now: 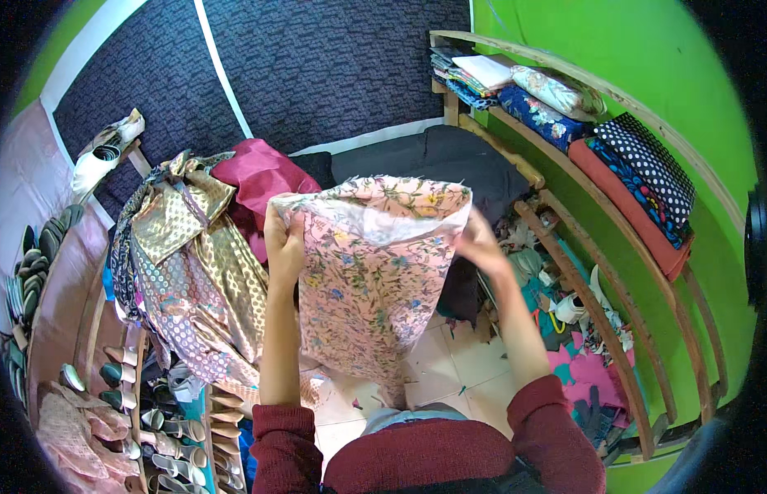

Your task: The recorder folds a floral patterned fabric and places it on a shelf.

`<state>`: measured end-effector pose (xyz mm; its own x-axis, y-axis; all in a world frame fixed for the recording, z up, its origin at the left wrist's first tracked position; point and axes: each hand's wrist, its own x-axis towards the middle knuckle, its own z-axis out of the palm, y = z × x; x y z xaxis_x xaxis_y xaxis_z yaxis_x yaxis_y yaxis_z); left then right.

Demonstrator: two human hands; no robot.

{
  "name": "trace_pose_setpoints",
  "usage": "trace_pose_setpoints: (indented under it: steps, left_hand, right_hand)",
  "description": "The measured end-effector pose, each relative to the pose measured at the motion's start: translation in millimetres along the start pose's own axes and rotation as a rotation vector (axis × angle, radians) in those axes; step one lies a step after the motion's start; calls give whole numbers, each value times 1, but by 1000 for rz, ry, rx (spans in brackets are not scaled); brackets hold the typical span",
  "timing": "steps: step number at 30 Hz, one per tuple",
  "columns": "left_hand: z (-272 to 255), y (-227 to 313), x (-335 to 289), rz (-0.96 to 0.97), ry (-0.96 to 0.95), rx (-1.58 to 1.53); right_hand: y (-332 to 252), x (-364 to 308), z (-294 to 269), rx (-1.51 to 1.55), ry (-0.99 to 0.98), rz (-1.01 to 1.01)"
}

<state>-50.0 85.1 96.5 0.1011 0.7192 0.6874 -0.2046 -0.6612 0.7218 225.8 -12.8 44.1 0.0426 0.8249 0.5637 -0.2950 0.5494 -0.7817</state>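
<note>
A pink floral cloth (pixel 367 284) with a frayed top edge hangs stretched between my hands, its pale inner side showing near the top. My left hand (pixel 286 239) is closed on its upper left corner, thumb in front. At the upper right corner my right hand (pixel 481 243) grips the cloth, slightly blurred. The lower part of the cloth falls toward my lap. Left of it lies a heap of gold and grey patterned fabric (pixel 206 263), with a magenta satin cloth (pixel 264 185) behind.
Folded fabrics (pixel 631 189) rest on a wooden rack (pixel 565 156) along the green wall. Cloth scraps (pixel 585 370) lie at the lower right. Several shoes (pixel 173 445) fill a rack at the lower left. Dark cloth (pixel 433 160) covers something at the back.
</note>
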Motion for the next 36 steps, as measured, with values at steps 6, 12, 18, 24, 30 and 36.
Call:
trace_pose_setpoints:
  steps: [6,12,18,24,30,36]
  left_hand:
    - [-4,-14,5,388,54,606]
    - [-10,-44,13,657,81,751]
    - [5,-48,21,669,45,703]
    - [41,-46,37,541,8,629]
    - [61,-74,61,506,-56,724]
    - [75,-121,120,590,-15,845]
  right_hand:
    - [31,12,-11,-695,112,-58]
    - [-23,31,-1,-953,141,-231]
    - [-21,46,-21,-996,260,-396]
    - [-19,55,-62,-1098,317,-355]
    - [0,78,-90,-1283,421,-158]
    - [29,141,-121,-980,468,122]
